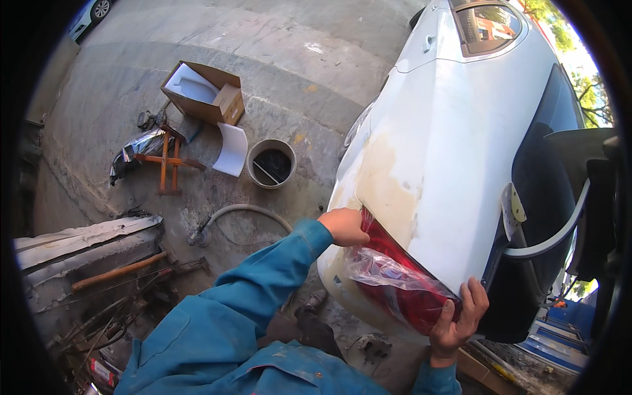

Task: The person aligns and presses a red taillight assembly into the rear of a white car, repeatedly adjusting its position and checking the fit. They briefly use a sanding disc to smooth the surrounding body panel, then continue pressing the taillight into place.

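Red tail light [426,315] sits at the rear corner of the white car [454,145], in front of the person and right of the body's midline, directly between the two hands. Long axis slants from upper left to lower right in the view, so the left hand [346,227] is at the upper, far end and the right hand [459,319] at the lower, near end. Neither hand is clearly nearer; both are right at the light, one per end. Clear plastic film [388,271] lies crumpled across the middle of it, loose and wrinkled, between the hands. Left hand: fingers curled in, mostly closed, fingertips at the light's upper end; can't tell whether they pinch the light's edge, the film, or just press there. Right hand: part open, fingers spread and bent over the body edge by the light's lower corner, thumb apart from them and against the red lens; looks like steadying more than a full grip, back of the light hidden. Beige patch [385,171] on the body panel just above the light's upper end. Bucket [293,162] and cardboard box [191,106] on the ground to the left, well apart from both hands.
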The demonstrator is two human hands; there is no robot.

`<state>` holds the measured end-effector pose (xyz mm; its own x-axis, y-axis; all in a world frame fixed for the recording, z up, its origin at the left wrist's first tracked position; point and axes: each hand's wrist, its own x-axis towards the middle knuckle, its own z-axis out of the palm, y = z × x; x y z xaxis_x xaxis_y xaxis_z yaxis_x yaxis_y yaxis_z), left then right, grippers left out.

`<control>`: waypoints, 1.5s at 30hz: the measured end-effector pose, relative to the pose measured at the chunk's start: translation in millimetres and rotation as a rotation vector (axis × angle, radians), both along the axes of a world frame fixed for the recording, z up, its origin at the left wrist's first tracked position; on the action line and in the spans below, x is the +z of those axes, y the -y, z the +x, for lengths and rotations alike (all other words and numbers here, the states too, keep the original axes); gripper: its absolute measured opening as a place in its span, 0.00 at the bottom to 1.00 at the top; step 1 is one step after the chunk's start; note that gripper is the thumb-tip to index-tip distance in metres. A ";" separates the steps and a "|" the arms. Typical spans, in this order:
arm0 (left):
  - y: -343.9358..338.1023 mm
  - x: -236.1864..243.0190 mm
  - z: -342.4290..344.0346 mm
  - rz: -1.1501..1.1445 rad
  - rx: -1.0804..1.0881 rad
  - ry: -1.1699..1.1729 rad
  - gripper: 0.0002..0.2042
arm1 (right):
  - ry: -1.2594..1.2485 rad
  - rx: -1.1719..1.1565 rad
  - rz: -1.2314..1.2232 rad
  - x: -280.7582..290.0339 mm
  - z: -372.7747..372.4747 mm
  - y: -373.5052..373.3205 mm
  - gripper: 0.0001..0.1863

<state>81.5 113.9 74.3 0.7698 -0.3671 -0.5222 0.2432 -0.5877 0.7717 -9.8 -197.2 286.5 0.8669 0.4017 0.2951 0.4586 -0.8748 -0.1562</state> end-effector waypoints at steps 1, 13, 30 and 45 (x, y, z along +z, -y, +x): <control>1.4 3.9 -0.6 0.030 -0.015 -0.045 0.28 | 0.005 0.005 -0.001 -0.2 0.3 1.1 0.21; 19.8 17.2 30.3 0.254 -0.149 -0.060 0.25 | 0.015 0.021 0.026 1.0 2.2 1.1 0.21; -73.6 -29.4 -41.6 0.102 0.406 0.257 0.22 | 0.084 -0.058 0.147 -4.3 -5.5 7.9 0.23; 46.3 -48.5 -30.9 -0.035 0.470 0.407 0.12 | 0.150 -0.175 0.317 -16.8 -13.4 3.5 0.26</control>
<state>50.6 67.5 25.8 0.9880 0.0475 -0.1470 0.1522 -0.4623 0.8735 -23.2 -200.7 269.7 0.8523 0.1202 0.5091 0.3446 -0.8611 -0.3737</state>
